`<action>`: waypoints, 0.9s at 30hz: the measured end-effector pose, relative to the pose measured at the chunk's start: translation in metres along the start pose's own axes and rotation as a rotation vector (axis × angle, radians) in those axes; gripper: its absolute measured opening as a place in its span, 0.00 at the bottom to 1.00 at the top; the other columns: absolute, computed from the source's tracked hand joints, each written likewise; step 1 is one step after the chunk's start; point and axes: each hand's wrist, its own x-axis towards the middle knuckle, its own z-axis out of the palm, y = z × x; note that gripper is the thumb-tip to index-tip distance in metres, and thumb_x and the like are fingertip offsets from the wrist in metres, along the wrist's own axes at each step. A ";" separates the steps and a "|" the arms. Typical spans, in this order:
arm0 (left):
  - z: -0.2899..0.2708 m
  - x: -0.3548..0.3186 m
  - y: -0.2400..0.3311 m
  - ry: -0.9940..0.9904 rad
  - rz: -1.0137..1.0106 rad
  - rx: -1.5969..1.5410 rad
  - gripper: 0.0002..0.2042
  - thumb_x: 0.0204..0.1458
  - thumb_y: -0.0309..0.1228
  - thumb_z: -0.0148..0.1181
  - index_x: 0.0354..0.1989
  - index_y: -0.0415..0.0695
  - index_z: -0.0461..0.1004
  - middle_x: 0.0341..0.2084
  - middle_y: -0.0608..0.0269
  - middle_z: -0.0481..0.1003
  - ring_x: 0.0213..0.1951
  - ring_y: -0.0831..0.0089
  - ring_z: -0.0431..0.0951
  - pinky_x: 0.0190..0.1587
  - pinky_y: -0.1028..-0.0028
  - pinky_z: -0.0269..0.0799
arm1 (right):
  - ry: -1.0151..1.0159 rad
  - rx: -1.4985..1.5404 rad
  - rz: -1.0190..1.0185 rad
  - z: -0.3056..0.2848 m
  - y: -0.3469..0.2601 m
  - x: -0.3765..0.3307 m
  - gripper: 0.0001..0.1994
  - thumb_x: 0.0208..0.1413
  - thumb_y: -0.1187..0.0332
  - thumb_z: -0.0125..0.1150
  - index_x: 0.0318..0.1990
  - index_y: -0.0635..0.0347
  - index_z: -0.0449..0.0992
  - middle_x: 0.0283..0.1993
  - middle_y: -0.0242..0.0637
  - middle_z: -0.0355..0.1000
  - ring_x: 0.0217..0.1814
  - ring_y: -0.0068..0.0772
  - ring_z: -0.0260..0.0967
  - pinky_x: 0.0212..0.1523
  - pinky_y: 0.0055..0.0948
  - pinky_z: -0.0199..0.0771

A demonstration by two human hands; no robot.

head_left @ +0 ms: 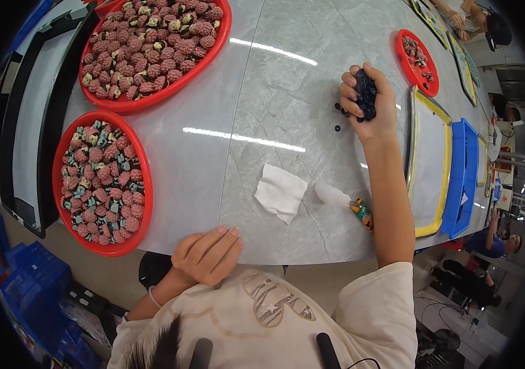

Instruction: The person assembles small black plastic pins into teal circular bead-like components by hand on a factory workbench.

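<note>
My right hand (383, 111) is raised over the far right part of the grey table, its fingers curled round a handful of small dark round pieces (366, 97). A few loose dark pieces (337, 128) lie on the table just left of that hand. At the near edge my left hand (210, 253) rests palm down with nothing in it, fingers stretched out side by side. Between the hands lie a folded white cloth (281, 192), a white rounded object (331, 195) and a small green-and-orange object (363, 215), partly hidden by my right forearm.
On the left, a large red tray (225, 43) and a smaller red tray (145, 203) hold many pink bumpy pieces. Another red tray (402, 64) stands far right. Beyond my right arm are a yellow-edged frame (441, 209) and a blue bin (459, 184). Other people are farther off.
</note>
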 end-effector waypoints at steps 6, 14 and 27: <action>-0.002 0.002 -0.001 -0.001 -0.014 -0.027 0.03 0.46 0.27 0.56 0.28 0.50 0.74 0.33 0.71 0.76 0.36 0.77 0.75 0.33 0.81 0.63 | -0.016 -0.016 -0.021 0.003 0.004 0.006 0.10 0.56 0.64 0.47 0.32 0.62 0.65 0.25 0.34 0.60 0.21 0.22 0.56 0.08 0.15 0.50; 0.000 -0.001 -0.002 0.013 0.020 -0.017 0.04 0.45 0.28 0.53 0.28 0.51 0.75 0.34 0.70 0.76 0.36 0.75 0.74 0.32 0.78 0.64 | -0.019 -0.154 -0.113 0.022 0.015 0.012 0.14 0.56 0.58 0.44 0.29 0.61 0.67 0.25 0.36 0.63 0.23 0.26 0.60 0.13 0.19 0.53; 0.000 0.000 -0.002 0.003 0.018 -0.020 0.04 0.46 0.29 0.54 0.28 0.52 0.75 0.34 0.72 0.76 0.37 0.76 0.74 0.33 0.78 0.64 | -0.169 -0.420 -0.246 0.031 0.024 0.006 0.18 0.58 0.61 0.38 0.36 0.68 0.70 0.36 0.43 0.71 0.41 0.36 0.67 0.49 0.32 0.63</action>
